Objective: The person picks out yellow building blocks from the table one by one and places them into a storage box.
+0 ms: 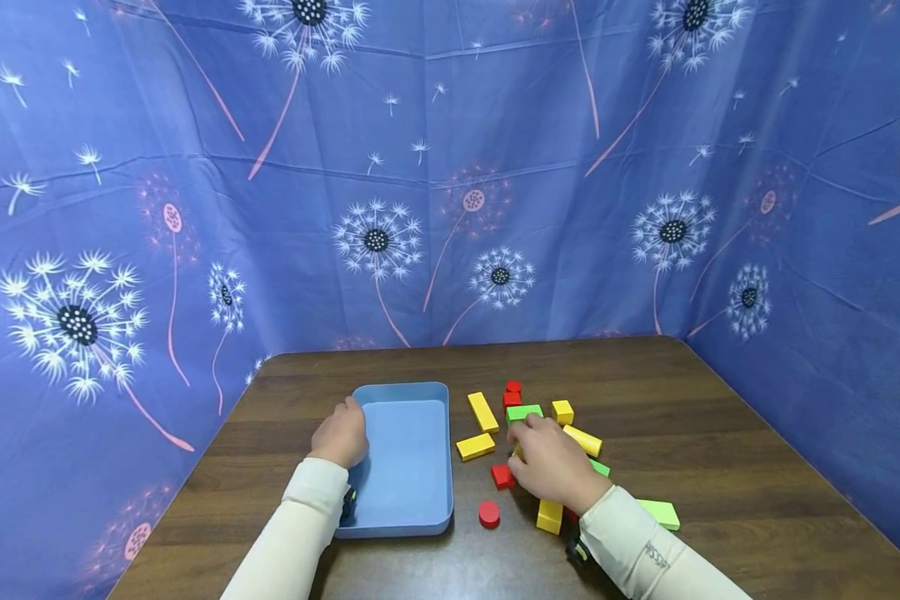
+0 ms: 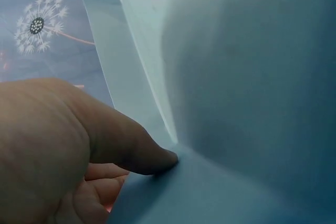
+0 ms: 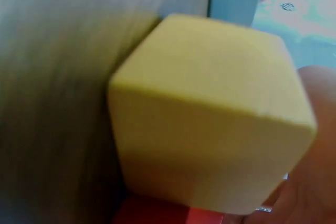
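Note:
My left hand (image 1: pixel 341 433) grips the left wall of a blue tray (image 1: pixel 450 467). In the left wrist view the thumb (image 2: pixel 142 148) presses the tray's inner side, with the other fingers outside. My right hand (image 1: pixel 551 462) is lowered among toy blocks right of the tray. Between its thumb and fingers a bit of a yellow block (image 1: pixel 518 451) shows; whether they pinch it is hidden. A green block (image 1: pixel 523 412) lies just beyond the fingertips, and a red block (image 1: pixel 502 477) beside the thumb. Under the wrist stands another yellow block (image 1: pixel 550 517), large in the right wrist view.
Two yellow blocks (image 1: pixel 476 447) lie near the tray's right wall. A red disc (image 1: pixel 489 514) is closer to me. Red pieces (image 1: pixel 512 400), a yellow cube (image 1: pixel 562 412), a yellow cylinder (image 1: pixel 583 441) and a light green block (image 1: pixel 660 514) lie around the right hand. A dandelion-patterned cloth (image 1: pixel 450 167) hangs behind the table.

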A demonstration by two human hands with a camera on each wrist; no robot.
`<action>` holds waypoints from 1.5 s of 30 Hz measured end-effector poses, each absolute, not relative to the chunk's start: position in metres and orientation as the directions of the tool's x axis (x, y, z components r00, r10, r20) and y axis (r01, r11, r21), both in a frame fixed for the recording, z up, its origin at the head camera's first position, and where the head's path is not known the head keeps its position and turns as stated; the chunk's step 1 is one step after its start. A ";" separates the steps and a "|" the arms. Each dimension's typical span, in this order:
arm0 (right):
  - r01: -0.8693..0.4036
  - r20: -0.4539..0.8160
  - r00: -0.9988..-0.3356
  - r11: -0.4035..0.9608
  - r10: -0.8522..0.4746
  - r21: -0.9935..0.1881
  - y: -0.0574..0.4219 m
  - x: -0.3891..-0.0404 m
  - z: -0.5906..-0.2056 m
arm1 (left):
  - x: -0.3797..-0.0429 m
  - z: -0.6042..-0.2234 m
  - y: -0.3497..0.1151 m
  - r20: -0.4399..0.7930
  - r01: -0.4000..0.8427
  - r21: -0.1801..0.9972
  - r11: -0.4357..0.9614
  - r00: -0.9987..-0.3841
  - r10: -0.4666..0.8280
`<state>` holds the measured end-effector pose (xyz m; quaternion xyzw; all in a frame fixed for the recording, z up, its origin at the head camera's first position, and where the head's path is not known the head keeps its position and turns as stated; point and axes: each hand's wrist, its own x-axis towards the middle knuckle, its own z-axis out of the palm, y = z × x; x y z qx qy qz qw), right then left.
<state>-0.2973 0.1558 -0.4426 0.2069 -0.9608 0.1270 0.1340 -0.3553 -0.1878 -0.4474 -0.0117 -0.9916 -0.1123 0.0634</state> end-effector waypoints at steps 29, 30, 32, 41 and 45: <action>-0.425 0.272 -0.893 0.872 -0.359 -0.244 0.160 -0.300 -0.458 | -0.351 -0.440 -0.186 0.119 0.043 0.188 0.981 -0.993 0.021; -0.427 0.272 -0.892 0.871 -0.362 -0.242 0.160 -0.301 -0.459 | -0.351 -0.440 -0.187 0.117 0.038 0.190 0.981 -0.993 0.016; -0.431 0.272 -0.890 0.869 -0.365 -0.244 0.160 -0.301 -0.459 | -0.350 -0.440 -0.187 0.115 0.032 0.190 0.981 -0.993 0.010; -0.424 0.246 -0.897 0.871 -0.367 -0.249 0.159 -0.300 -0.455 | -0.351 -0.445 -0.195 0.130 0.044 0.302 0.952 -0.991 0.004; -0.420 0.239 -0.900 0.868 -0.363 -0.266 0.160 -0.299 -0.456 | -0.351 -0.451 -0.202 0.136 0.067 0.410 0.910 -0.991 0.011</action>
